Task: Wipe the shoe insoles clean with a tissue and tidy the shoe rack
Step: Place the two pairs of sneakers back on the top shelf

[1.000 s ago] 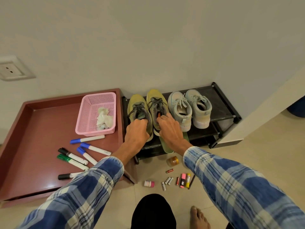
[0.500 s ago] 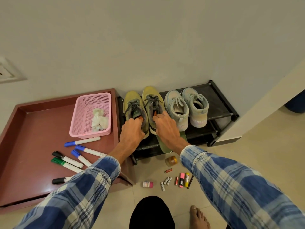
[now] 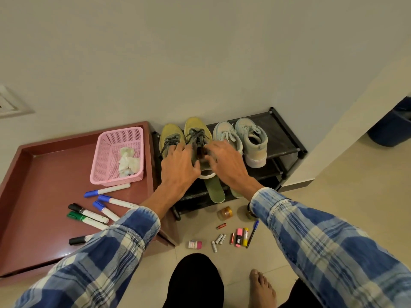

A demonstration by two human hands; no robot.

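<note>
While leaning over the shoe rack (image 3: 287,142), holding the left hand (image 3: 179,167) loose and spread above the heel of the left yellow shoe (image 3: 170,135), thumb reaching toward the right yellow shoe (image 3: 196,127). Holding the right hand (image 3: 225,162) just as slack-fingered over the heel of that right yellow shoe, fingertips lying across the near edge of the nearest pale grey shoe (image 3: 226,132). Gripping nothing visible with either hand, fingers blurring slightly.

Standing side by side on the top shelf, toes pointing to twelve o'clock: both yellow shoes and, at three o'clock of them, the pale grey shoe and its partner (image 3: 253,138).

Poking out at six o'clock of the hands, from a lower shelf: a green insole (image 3: 214,190), and just beside it at three o'clock a second insole (image 3: 235,192), partly hiding under the right wrist.

Sitting at nine o'clock of the hands, inside a reddish-brown tray (image 3: 33,185): a pink basket (image 3: 104,152) holding a crumpled tissue (image 3: 129,162). Lying scattered at seven o'clock on the tray: markers (image 3: 106,189) capped in blue, black and green.

Lying on the tiled floor at six o'clock: an amber jar (image 3: 224,213), batteries (image 3: 219,238), a pink highlighter (image 3: 239,240), a pen (image 3: 252,234) and a pink-capped bottle (image 3: 195,244). Showing at five o'clock, by the bottom edge: a bare foot (image 3: 262,287).
</note>
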